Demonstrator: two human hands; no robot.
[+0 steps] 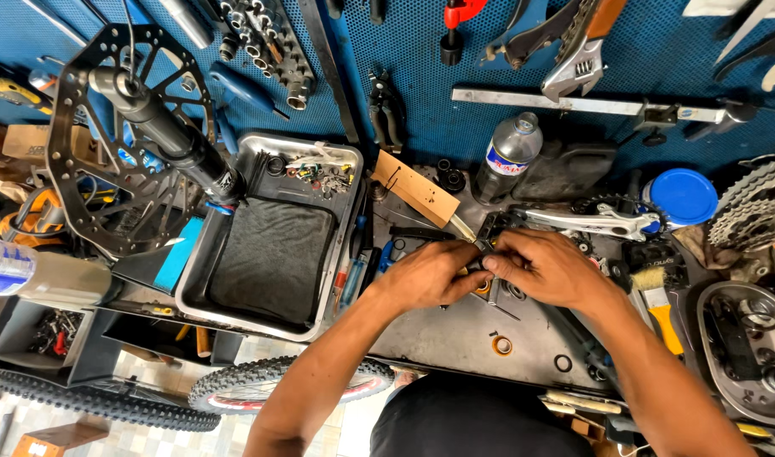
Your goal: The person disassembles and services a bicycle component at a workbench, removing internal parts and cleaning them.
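Note:
My left hand (428, 272) and my right hand (546, 267) meet over the dark workbench (455, 338), fingers pinched together on a small dark bicycle part (486, 265) held between them. The part is mostly hidden by my fingers. A thin pale tool tip (462, 228) pokes out just above my left hand. A silver crank arm (603, 222) lies right behind my right hand.
A metal tray (203, 275) holding a dark cloth (273, 258) and small parts sits left. A fork with brake disc (121, 127) stands far left. Plastic bottle (507, 152), blue lid (683, 196), cassette (755, 203), yellow-handled brush (662, 309), small rings (501, 345), a tyre (269, 381) below.

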